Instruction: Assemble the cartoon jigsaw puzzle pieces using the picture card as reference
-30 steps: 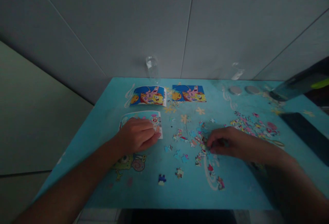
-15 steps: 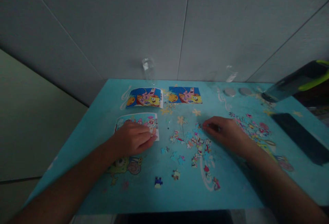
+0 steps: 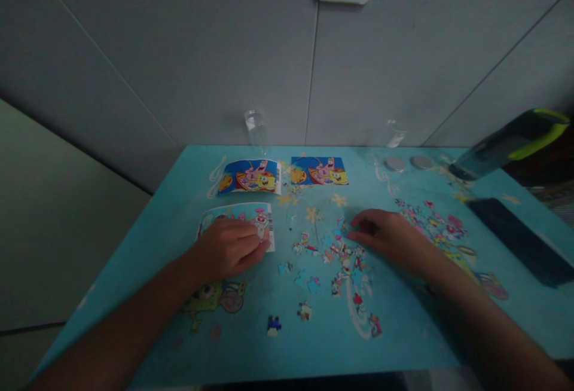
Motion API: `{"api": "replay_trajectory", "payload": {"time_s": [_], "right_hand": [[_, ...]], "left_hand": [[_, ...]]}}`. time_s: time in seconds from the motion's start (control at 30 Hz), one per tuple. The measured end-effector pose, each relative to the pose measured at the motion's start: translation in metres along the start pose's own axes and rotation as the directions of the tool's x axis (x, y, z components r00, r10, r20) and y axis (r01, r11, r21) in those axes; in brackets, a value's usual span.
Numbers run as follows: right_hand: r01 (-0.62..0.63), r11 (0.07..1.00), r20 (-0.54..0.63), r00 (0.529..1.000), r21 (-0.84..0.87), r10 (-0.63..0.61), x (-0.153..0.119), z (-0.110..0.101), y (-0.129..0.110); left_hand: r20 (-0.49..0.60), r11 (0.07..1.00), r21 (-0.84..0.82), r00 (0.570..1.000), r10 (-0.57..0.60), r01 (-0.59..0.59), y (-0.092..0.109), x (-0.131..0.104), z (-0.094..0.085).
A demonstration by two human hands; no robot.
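My left hand lies over the lower part of a picture card with a light-blue cartoon print. Its fingers are curled and pressed together; whether they hold something small is hidden. To the right, my right hand hovers low at the edge of a loose heap of puzzle pieces. A gap shows between its thumb and forefinger, with light-blue pieces just beyond the tips. Between my hands lie scattered pieces, among them a dark-blue one and a pale one near the front.
Two blue cartoon cards lie at the back. Clear jars stand by the wall, with two silver lids. A dark bottle, a black slab and more pieces are right.
The view has tilted up slightly, showing more of the wall socket. My right thumb and forefinger have parted a little beside the pieces. My left hand stays on the card.
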State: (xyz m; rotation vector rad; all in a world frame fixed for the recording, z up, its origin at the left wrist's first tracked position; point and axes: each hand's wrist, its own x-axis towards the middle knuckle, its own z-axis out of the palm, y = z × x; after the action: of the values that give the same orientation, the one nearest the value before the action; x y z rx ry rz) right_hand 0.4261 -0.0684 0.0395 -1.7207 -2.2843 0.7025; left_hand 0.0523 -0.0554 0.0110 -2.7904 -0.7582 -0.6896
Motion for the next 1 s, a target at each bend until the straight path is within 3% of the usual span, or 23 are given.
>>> {"api": "replay_trajectory", "payload": {"time_s": [0.2, 0.53, 0.8, 1.0], "right_hand": [[0.056, 0.998, -0.047, 0.997, -0.028, -0.057, 0.002, 0.013, 0.006], [0.036, 0.996, 0.006, 0.999, 0.077, -0.037, 0.004, 0.016, 0.007], [0.232, 0.921, -0.074, 0.973, 0.314, -0.219, 0.005, 0.013, -0.009], [0.148, 0.872, -0.124, 0.987, 0.467, -0.101, 0.009, 0.023, -0.009]], "left_hand": [[0.073, 0.983, -0.139, 0.991, -0.112, 0.122, -0.001, 0.006, 0.005], [0.221, 0.972, -0.145, 0.964, -0.148, 0.183, 0.001, 0.012, 0.022], [0.27, 0.971, -0.183, 0.958, -0.102, 0.155, -0.001, 0.011, 0.027], [0.233, 0.969, -0.207, 0.969, -0.086, 0.136, -0.001, 0.012, 0.027]]}}
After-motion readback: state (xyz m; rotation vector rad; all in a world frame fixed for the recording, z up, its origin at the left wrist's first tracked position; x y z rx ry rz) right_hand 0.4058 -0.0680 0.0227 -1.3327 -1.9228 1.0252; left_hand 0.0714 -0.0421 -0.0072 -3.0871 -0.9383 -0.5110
